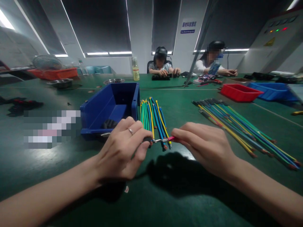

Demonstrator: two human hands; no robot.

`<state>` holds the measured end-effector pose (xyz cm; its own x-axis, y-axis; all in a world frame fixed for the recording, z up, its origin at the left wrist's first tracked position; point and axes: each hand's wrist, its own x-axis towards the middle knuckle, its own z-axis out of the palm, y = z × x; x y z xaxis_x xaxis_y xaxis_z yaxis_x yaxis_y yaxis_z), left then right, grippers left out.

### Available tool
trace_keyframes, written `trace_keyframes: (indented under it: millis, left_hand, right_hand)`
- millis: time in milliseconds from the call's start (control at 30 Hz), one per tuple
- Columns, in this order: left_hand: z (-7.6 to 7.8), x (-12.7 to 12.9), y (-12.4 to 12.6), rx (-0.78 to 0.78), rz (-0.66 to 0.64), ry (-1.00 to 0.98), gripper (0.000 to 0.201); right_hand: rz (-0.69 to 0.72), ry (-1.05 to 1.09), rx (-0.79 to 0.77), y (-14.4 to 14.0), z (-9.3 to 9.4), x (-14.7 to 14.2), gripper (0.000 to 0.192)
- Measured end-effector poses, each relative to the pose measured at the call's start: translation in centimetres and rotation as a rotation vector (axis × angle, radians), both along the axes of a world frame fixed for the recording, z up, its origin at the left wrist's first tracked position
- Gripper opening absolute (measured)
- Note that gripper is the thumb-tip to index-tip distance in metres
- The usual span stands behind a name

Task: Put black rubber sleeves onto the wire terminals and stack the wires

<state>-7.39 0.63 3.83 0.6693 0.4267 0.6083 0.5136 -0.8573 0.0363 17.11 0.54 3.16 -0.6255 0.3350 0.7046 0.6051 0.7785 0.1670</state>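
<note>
A broad green-covered work table (180, 195) is seen, with a deep blue plastic bin (111, 108) standing just left of centre. A long fan of coloured insulated wires (246, 132) is laid out to the right, a shorter bundle of blue, green and yellow wires (152, 118) beside the bin. Over the bundle's near ends, a small metal-tipped pink-sleeved terminal (165, 139) is pinched between the left hand (123, 151) and right hand (205, 148), both clenched on it. The piece is judged light, slippery and easily bent, best gripped by its sleeve. Open cloth is left toward the near edge.
</note>
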Motion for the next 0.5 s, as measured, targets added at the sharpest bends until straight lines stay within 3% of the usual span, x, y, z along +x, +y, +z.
trace_keyframes:
  millis: [500]
  left_hand:
    - [0.02,-0.04,0.18,0.062,0.022,-0.032,0.017]
  right_hand:
    - [-0.073,-0.031,0.030,0.06,-0.02,0.00,0.013]
